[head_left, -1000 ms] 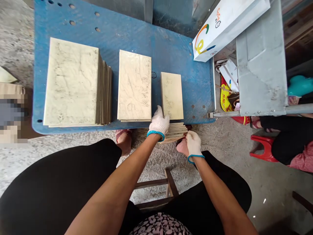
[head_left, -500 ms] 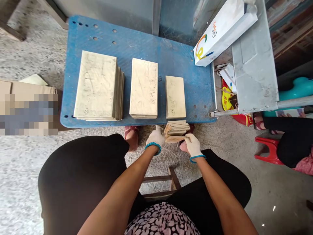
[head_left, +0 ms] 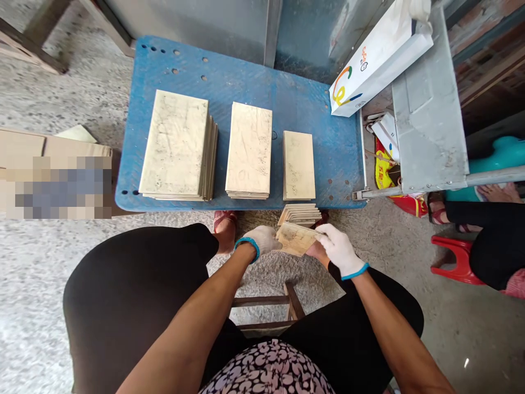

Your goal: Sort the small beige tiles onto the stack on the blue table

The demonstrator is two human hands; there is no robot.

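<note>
Both my hands wear white gloves with blue cuffs. My left hand (head_left: 261,239) and my right hand (head_left: 337,246) grip the two ends of one small pale board (head_left: 296,239), held tilted just above a low stack of like boards (head_left: 301,213) on the floor. On the blue platform (head_left: 246,76) beyond lie three stacks of pale boards: a large stack (head_left: 177,145) at the left, a middle stack (head_left: 249,150), and a small stack (head_left: 298,165) nearest my hands.
A white paper bag (head_left: 377,54) leans at the platform's far right corner, beside a grey metal machine table (head_left: 429,109). Another person sits at the right near a red stool (head_left: 455,262). Cardboard (head_left: 24,148) lies at the left. A wooden stool frame (head_left: 279,306) stands between my knees.
My left hand left the small stack on the platform and came down to the floor stack. Both hands have lifted one board off that stack toward me.
</note>
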